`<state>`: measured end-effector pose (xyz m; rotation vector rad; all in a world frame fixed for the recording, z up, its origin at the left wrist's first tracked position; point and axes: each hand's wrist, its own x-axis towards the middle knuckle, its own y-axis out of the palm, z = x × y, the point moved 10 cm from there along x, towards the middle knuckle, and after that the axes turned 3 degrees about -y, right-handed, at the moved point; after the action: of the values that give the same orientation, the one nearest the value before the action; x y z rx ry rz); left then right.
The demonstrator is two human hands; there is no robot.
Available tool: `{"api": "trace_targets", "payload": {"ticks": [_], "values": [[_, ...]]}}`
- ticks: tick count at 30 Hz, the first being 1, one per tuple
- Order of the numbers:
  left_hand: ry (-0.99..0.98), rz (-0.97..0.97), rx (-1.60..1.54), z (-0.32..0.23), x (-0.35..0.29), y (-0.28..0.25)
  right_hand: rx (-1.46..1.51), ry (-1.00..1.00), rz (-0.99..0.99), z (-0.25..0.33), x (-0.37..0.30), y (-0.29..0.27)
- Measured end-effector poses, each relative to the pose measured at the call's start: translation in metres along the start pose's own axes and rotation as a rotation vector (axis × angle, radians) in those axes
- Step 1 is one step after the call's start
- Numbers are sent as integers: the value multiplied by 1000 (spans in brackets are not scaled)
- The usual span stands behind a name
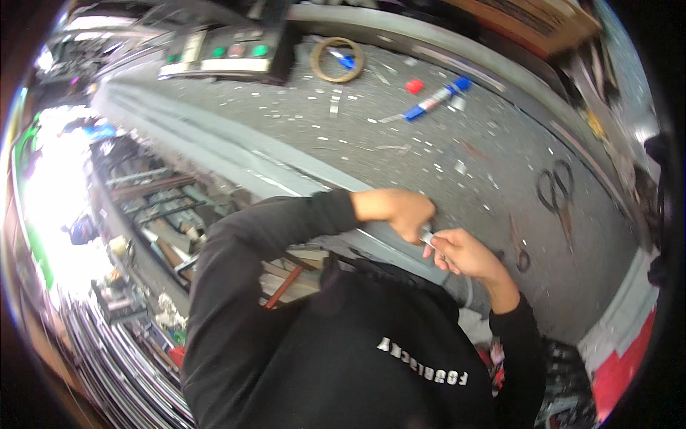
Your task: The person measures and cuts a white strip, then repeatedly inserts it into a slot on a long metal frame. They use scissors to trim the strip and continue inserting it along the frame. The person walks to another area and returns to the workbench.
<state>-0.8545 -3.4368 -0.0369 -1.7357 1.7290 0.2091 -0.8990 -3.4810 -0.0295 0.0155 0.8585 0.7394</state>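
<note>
My left hand (407, 211) and my right hand (466, 254) meet over the near edge of the grey worktable (357, 154). Between their fingertips is a small white piece (426, 234), pinched from both sides; its exact kind is too small to make out. The left fingers curl closed with the back of the hand up. On the right hand, thumb and forefinger press together while the other fingers bend below. A pale curved strip (469, 292) hangs beneath the right hand; whether it joins the white piece I cannot tell.
Scissors (554, 193) and smaller snips (519, 247) lie to the right. Farther back are a tape roll (337, 60), a blue-and-white marker (436, 99) and a red cap (414, 86). White scraps dot the surface. A control box (229, 53) stands back left; metal bars (107, 350) lie lower left.
</note>
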Motion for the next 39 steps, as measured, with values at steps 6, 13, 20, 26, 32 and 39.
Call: {"api": "trace_targets", "payload": {"ticks": [6, 13, 20, 26, 32, 39], "values": [[83, 49, 81, -1, 4, 2, -161, 19, -175, 49, -7, 3], [20, -85, -15, -4, -2, -13, -395, 36, -166, 33, -13, -10], [-72, 15, 8, -1, 2, -9, -438, -62, -304, 26, -12, -14], [-95, -5, 6, 1, -1, -12, -365, -56, -360, 37, -6, -13], [-70, -51, 67, 3, 1, -9, -413, -160, -356, 35, -9, -7], [-76, -10, 26, 3, 1, -9, -388, -193, -381, 43, 1, -6]]}}
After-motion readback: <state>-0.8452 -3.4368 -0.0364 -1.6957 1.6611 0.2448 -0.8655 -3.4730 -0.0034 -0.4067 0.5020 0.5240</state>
